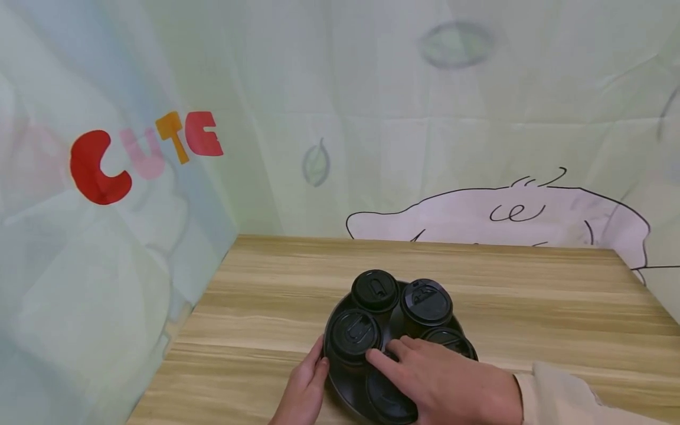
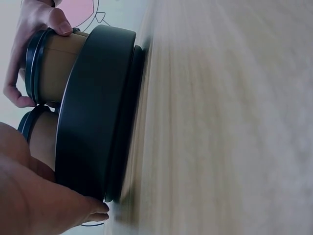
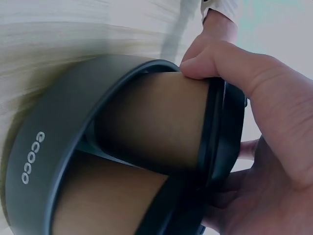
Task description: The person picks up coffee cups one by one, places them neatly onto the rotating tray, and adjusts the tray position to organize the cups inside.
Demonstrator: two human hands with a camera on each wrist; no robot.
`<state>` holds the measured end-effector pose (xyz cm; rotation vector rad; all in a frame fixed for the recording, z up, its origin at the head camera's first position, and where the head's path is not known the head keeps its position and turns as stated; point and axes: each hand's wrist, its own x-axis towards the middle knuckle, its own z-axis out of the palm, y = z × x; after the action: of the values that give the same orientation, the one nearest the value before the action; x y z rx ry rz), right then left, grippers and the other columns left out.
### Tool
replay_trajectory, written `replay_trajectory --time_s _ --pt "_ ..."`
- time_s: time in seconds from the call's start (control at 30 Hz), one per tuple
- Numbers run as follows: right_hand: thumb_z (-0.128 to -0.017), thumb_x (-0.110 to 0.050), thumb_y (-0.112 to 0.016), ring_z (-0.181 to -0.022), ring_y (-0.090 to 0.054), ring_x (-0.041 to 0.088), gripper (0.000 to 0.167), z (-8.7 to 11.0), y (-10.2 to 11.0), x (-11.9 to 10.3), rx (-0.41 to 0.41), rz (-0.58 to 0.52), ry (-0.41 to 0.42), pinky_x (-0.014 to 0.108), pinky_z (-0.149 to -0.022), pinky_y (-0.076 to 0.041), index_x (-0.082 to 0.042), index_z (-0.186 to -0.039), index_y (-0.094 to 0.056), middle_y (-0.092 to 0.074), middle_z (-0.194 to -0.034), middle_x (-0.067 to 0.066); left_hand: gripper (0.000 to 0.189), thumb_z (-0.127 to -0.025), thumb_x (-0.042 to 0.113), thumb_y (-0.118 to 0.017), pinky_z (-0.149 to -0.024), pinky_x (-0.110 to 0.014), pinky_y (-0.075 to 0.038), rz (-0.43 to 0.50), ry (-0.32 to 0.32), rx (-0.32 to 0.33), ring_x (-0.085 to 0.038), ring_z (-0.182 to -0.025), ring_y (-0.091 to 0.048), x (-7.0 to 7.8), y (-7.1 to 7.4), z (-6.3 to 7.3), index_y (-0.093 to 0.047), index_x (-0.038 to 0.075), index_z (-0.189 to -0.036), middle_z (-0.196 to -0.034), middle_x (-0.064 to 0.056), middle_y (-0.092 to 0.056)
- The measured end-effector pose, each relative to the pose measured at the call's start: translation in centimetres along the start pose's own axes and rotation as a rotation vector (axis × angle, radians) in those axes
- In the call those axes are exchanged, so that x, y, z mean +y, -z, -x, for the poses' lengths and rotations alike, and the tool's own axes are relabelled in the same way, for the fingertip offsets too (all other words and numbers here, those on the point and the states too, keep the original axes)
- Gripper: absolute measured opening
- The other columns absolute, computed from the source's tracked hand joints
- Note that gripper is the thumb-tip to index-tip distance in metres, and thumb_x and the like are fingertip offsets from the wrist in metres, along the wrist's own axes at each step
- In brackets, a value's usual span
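A round black tray point(image 1: 342, 383) with a tall wall holds several brown paper cups with black lids. In the head view my left hand point(image 1: 303, 386) grips the tray's left rim. The left wrist view has its fingertips low on the outer wall point(image 2: 98, 112), close to the base. My right hand point(image 1: 443, 378) reaches over the tray and holds the nearest paper cup point(image 3: 151, 122) near its lid, thumb on one side and fingers on the other. The cup's lower part sits inside the tray wall. In the head view this hand partly hides its lid point(image 1: 388, 398).
Other lidded cups stand close around the held one: one lid point(image 1: 356, 335) at the left, one point(image 1: 375, 289) at the back, one point(image 1: 427, 301) at the back right. The wooden table point(image 1: 255, 307) reaches back to a printed cloth point(image 1: 372, 147).
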<state>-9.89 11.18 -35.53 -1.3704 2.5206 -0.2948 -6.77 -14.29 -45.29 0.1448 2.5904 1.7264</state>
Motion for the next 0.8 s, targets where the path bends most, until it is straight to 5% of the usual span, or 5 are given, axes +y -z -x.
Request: replay_trajectory --time_s 0.2,0.8 --pt "-0.081 -0.082 -0.064 -0.102 -0.062 0.014 0.087 -0.13 -0.38 0.16 0.061 0.027 0.051 0.038 -0.088 -0.056 -0.026 -0.144 -0.041 -0.061 -0.117 -0.005 0.052 -0.11 0.009 -0.042 -0.118 -0.061 -0.025 0.005 0.031 -0.012 -0.048 -0.147 -0.032 0.19 0.05 0.02 -0.031 -0.017 -0.153 -0.157 -0.035 -0.035" --pt "-0.078 -0.082 -0.066 -0.107 -0.061 0.017 0.089 -0.17 -0.87 0.43 0.018 0.057 0.0 0.041 -0.093 -0.056 -0.031 -0.145 -0.038 -0.06 -0.122 -0.001 0.053 -0.11 0.01 -0.042 -0.118 -0.06 -0.024 0.014 0.04 -0.016 -0.046 -0.148 -0.031 0.15 0.07 -0.07 -0.03 -0.017 -0.153 -0.158 -0.034 -0.034"
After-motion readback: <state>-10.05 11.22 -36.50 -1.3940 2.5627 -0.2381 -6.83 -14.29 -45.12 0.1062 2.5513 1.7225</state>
